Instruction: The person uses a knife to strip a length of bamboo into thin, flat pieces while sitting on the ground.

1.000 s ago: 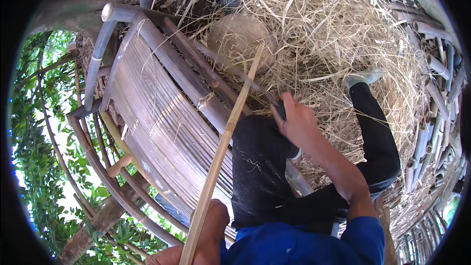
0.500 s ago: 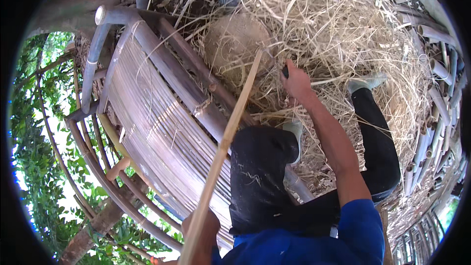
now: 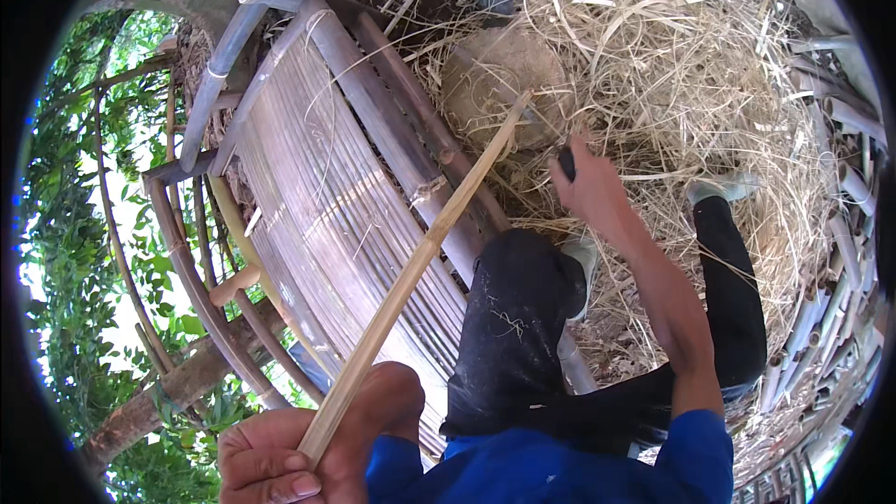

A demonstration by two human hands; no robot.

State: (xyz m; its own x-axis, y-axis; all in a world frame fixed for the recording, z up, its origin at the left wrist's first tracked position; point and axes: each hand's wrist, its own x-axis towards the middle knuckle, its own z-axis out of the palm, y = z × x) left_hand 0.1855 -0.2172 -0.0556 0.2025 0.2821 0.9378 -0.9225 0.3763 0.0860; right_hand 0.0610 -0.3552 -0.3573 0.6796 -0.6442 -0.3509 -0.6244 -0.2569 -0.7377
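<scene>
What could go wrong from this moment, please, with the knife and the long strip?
The long strip is held near its lower end by the left hand, so it might twist or flex under pressure.

The dark-handled knife in the right hand appears close to the strip's narrow far tip; it might slip off.

The black-clad knee appears near the strip, so a stray stroke toward the body could catch it.

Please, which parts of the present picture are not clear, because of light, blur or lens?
In the head view, gaps in the foliage at left are washed out white; in that view, bright patches cross the slatted bench, whose lines bow; also in that view, the blade by the right hand looks faint, while the pale strip reads clearly.
</scene>
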